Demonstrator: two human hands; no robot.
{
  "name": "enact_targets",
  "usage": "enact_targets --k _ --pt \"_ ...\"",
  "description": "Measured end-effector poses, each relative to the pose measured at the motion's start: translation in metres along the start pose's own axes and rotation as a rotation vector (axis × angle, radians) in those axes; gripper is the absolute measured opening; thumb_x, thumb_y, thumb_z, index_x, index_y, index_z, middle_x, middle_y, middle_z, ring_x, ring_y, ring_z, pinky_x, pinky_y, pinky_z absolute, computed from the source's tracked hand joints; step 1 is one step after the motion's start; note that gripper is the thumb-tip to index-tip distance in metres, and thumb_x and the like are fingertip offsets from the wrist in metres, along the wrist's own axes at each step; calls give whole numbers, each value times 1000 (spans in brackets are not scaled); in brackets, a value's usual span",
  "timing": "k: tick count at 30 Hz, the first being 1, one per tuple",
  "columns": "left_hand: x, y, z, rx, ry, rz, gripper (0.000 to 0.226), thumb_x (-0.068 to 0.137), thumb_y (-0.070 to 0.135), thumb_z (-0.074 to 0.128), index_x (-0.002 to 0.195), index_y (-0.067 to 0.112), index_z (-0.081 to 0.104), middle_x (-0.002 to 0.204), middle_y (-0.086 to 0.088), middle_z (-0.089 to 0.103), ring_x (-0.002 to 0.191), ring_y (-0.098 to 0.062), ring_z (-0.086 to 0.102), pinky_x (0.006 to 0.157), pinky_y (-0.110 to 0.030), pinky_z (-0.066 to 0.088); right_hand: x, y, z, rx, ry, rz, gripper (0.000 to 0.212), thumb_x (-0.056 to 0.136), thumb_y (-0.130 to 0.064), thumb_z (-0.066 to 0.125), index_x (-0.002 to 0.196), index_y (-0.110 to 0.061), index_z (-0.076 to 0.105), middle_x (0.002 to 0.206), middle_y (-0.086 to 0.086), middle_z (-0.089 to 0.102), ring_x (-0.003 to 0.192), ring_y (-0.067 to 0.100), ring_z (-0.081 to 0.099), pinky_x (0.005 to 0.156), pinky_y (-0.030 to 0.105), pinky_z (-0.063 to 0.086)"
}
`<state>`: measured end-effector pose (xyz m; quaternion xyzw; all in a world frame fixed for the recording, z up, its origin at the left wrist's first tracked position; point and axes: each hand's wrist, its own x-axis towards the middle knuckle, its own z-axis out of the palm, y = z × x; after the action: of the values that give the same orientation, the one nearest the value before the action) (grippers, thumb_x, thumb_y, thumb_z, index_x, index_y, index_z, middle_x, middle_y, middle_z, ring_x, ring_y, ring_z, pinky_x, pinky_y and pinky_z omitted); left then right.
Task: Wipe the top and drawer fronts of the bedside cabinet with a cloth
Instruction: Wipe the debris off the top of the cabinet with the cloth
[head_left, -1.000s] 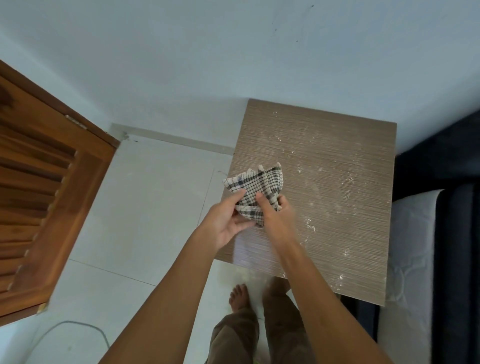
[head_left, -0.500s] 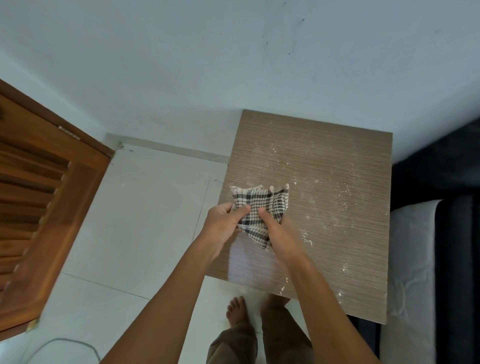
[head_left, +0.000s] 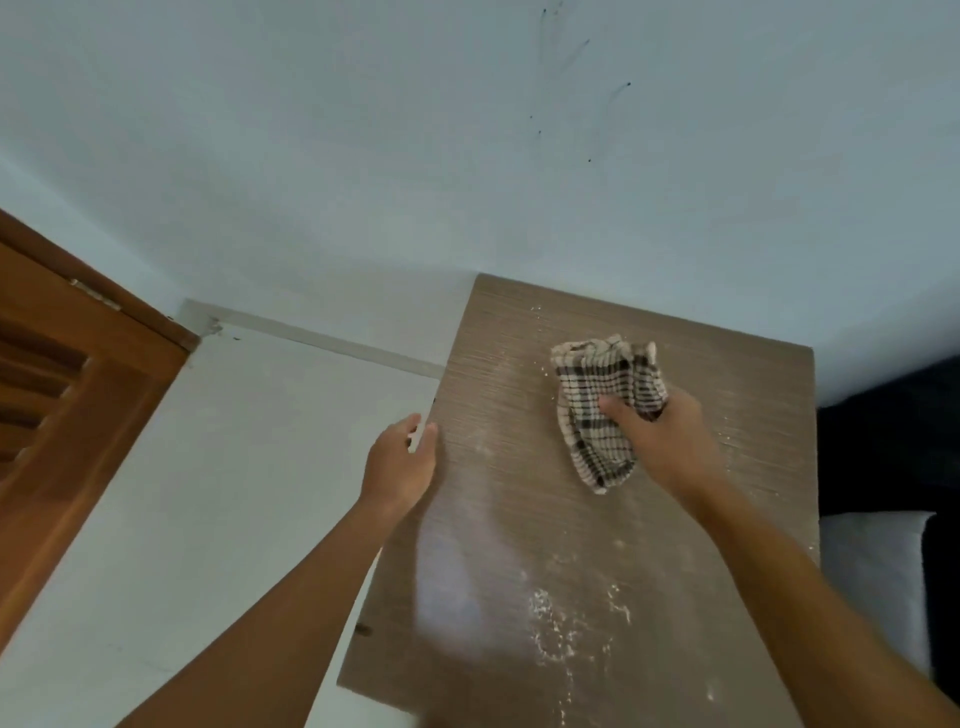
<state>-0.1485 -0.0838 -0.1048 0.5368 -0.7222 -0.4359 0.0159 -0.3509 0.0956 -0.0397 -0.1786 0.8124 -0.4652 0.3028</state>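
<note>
The bedside cabinet's brown wood-grain top (head_left: 498, 519) fills the lower middle and carries white dust specks, thickest near the front. A bunched black-and-white checked cloth (head_left: 597, 410) lies on the far half of the top. My right hand (head_left: 660, 431) grips the cloth, thumb curled over it, and holds it down on the surface. My left hand (head_left: 402, 462) hovers at the cabinet's left edge with relaxed fingers and holds nothing. The drawer fronts are out of sight.
A pale wall (head_left: 467, 156) rises right behind the cabinet. A brown louvred wooden door (head_left: 67, 395) stands at the left over white floor tiles (head_left: 234, 493). A white mattress (head_left: 872, 582) with dark bedding borders the cabinet's right side.
My left hand has let go of the cloth and moved to the cabinet's left edge. My right hand has carried the cloth to the far half of the top. The view has moved closer.
</note>
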Motion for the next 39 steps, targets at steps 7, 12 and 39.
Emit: enact_targets --k 7,12,39 --pt "12 -32 19 -199 70 -73 29 98 33 49 111 23 72 89 17 66 69 15 55 55 1 36 121 -47 7 -762 -30 -705 26 92 -8 62 118 -11 64 107 8 67 95 24 60 73 31 50" --pt "16 -39 22 -311 92 -132 26 95 35 55 110 24 73 82 30 60 69 20 53 54 4 36 180 -45 50 -1095 -75 -848 44 95 -14 56 138 -16 52 129 8 61 120 27 52 89 41 49" --pt "9 -36 12 -721 -75 -320 27 92 40 58 94 21 78 89 4 77 80 -10 72 60 -19 53 54 40 126 -584 -489 -865 66 78 -2 75 140 -11 51 147 6 48 140 21 37 117 41 21"
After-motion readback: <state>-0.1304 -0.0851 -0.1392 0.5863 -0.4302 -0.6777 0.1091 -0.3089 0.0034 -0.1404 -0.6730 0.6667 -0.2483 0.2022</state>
